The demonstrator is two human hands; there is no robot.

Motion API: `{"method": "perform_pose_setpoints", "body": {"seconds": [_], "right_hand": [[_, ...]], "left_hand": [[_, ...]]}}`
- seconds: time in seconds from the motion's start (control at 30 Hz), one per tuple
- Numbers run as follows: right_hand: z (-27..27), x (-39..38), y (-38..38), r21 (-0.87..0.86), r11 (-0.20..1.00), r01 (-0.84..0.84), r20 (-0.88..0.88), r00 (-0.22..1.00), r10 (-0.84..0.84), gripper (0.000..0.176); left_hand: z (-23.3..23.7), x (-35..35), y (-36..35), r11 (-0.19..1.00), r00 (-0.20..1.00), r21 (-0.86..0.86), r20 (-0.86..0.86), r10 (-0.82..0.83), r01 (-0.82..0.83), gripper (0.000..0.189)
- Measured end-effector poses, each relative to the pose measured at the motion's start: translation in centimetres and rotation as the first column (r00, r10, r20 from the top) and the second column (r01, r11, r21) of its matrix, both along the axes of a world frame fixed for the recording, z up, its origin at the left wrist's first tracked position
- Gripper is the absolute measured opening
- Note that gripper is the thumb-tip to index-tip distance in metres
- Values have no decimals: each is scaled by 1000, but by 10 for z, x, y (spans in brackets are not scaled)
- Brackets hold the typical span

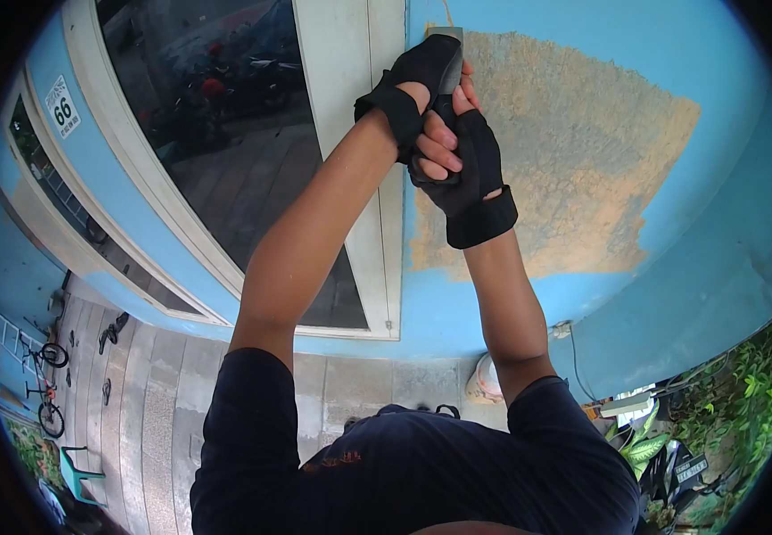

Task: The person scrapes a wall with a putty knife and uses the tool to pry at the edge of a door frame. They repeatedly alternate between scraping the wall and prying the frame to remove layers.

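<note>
Both of my hands wear black fingerless gloves and are raised to a blue wall. My left hand is closed over the upper part of a scraper-like tool, whose flat grey end shows at the top beside the white frame. Just below, my right hand wraps round the tool's dark handle, its fingers curled. The tool's end meets the wall at the upper left corner of a rough patch of bare grey and tan plaster. How much of the blade touches the wall is hidden by the glove.
A white-framed glass door stands directly left of my hands. Below on the paved floor is a white bucket. Plants and a cable are at lower right; a bicycle and green stool at lower left.
</note>
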State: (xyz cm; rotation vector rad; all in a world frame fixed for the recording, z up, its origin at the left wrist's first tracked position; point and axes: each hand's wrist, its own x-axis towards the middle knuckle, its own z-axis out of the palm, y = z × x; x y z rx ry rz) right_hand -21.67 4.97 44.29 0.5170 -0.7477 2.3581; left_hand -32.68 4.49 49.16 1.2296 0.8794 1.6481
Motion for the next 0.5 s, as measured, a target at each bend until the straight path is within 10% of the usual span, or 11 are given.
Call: {"method": "perform_pose_setpoints", "body": {"seconds": [0.5], "right_hand": [[16, -5, 11, 79, 989, -124, -62, 990, 129, 12]], "left_hand": [[21, -3, 6, 996, 990, 51, -118, 77, -71, 45]]}}
